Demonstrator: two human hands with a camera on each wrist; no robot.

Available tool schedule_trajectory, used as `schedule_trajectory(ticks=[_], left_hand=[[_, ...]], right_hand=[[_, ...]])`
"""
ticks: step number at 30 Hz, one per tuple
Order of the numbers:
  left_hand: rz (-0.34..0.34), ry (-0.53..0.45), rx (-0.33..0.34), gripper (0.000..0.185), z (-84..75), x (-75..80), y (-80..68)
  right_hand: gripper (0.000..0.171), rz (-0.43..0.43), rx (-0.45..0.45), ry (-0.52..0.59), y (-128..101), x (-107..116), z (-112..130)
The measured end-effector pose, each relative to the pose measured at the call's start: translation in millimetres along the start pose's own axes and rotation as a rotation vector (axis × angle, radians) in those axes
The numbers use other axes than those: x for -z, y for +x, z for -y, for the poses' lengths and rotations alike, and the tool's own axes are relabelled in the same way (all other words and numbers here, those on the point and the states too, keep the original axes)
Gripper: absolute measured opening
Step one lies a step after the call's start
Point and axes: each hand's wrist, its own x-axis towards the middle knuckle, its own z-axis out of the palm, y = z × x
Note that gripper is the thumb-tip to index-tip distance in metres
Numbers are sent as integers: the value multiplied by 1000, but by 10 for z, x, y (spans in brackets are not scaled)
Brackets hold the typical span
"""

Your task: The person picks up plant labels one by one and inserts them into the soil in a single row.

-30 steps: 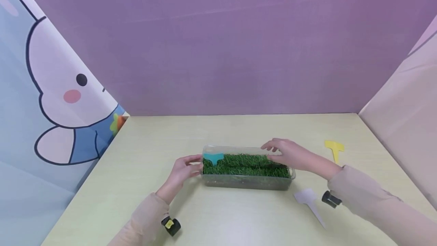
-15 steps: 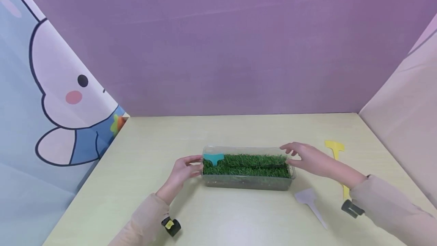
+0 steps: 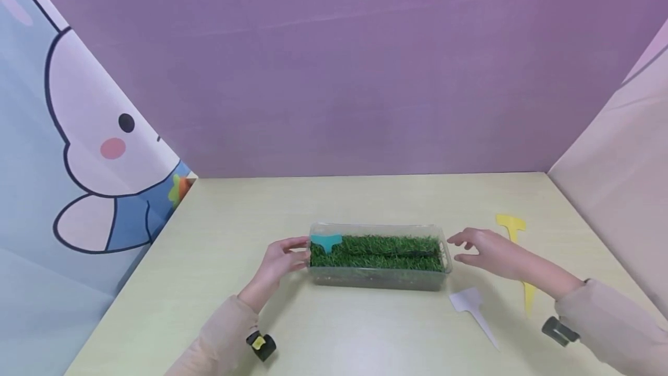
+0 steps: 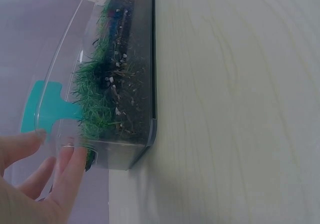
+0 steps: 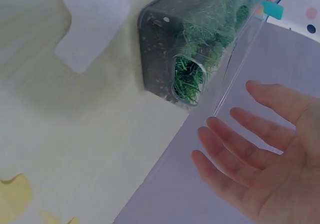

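The left hand (image 3: 279,261) is pressing its fingers (image 4: 70,164) against the left end of the clear box of artificial grass (image 3: 378,257), which is sitting mid-table with a teal plant label (image 3: 326,241) standing in its left end. The right hand (image 3: 487,253) is hovering just beside the box's right end, fingers spread and relaxed, holding nothing and seemingly not touching it. A white plant label (image 3: 472,306) and a yellow plant label (image 3: 514,231) are lying on the table (image 3: 365,202) near that hand.

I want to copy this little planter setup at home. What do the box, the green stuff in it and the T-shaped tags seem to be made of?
Box: clear, glossy plastic, apparently; its contents show through the walls.
Green filling: likely artificial turf, with uniform blades over dark speckled soil or backing.
Tags, teal, white, yellow: thin, flat, matte, probably plastic.
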Motion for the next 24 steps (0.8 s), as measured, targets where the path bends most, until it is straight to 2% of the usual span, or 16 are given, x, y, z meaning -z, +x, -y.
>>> schedule_trajectory(ticks=[18, 24], left_hand=[[-1, 10, 3, 36, 5, -2, 20], [-3, 10, -1, 37, 7, -2, 16]], right_hand=[[28, 91, 37, 28, -74, -203, -147], [27, 127, 59, 74, -108, -291, -204]])
